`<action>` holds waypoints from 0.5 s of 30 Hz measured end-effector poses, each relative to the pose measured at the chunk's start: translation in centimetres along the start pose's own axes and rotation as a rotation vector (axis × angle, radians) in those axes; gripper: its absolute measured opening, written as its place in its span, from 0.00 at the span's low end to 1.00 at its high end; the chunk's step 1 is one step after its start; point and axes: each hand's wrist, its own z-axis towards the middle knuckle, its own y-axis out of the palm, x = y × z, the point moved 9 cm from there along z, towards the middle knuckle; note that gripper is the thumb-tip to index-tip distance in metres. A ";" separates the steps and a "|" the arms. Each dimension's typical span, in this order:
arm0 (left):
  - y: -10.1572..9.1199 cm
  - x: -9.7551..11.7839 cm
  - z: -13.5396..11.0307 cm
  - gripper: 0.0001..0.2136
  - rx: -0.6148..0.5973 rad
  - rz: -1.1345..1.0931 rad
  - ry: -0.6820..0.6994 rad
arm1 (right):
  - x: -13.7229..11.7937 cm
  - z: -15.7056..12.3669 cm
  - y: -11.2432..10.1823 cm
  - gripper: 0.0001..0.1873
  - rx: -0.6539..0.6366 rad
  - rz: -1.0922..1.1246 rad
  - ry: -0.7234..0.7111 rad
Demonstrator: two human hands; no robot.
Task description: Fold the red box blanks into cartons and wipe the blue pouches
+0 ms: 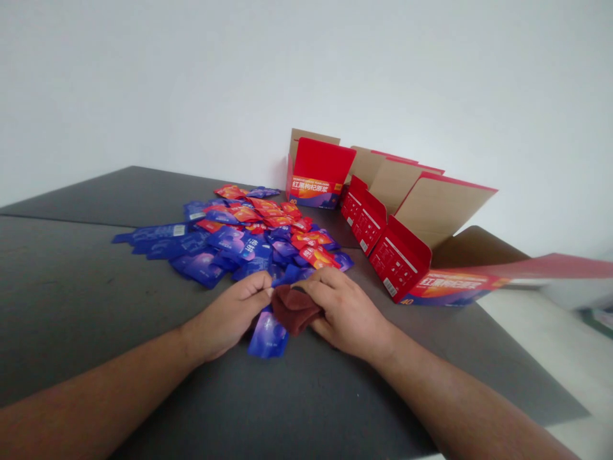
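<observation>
Head view: my left hand [228, 316] and right hand [345, 316] both grasp a brown cloth [293, 309], held over a blue sachet [268, 337] at the near edge of the sachet heap [249, 236] on the tabletop [71, 300], open red cartons [397, 255] standing beyond.

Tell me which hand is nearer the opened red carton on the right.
Right. The right hand lies just left of and below the opened red carton, not touching it; the left hand lies farther left, beyond the right hand.
</observation>
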 end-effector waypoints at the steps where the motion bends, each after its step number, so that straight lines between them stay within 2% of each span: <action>1: 0.0 0.0 0.1 0.19 -0.001 -0.004 0.000 | -0.3 0.0 0.2 0.21 -0.015 0.020 -0.031; 3: 0.0 -0.1 0.2 0.19 0.003 -0.005 -0.002 | -0.2 0.0 0.4 0.22 -0.021 0.025 -0.019; 7: -0.3 -0.2 0.3 0.19 0.018 0.031 0.010 | 1.1 -0.1 0.0 0.20 0.022 -0.031 0.105; 12: -0.2 -0.2 0.2 0.19 -0.003 0.016 0.004 | -0.2 -0.1 0.1 0.20 -0.006 0.012 -0.022; 15: -0.2 0.0 0.2 0.19 -0.007 0.053 0.025 | 0.8 -0.1 -0.2 0.18 0.021 -0.043 0.076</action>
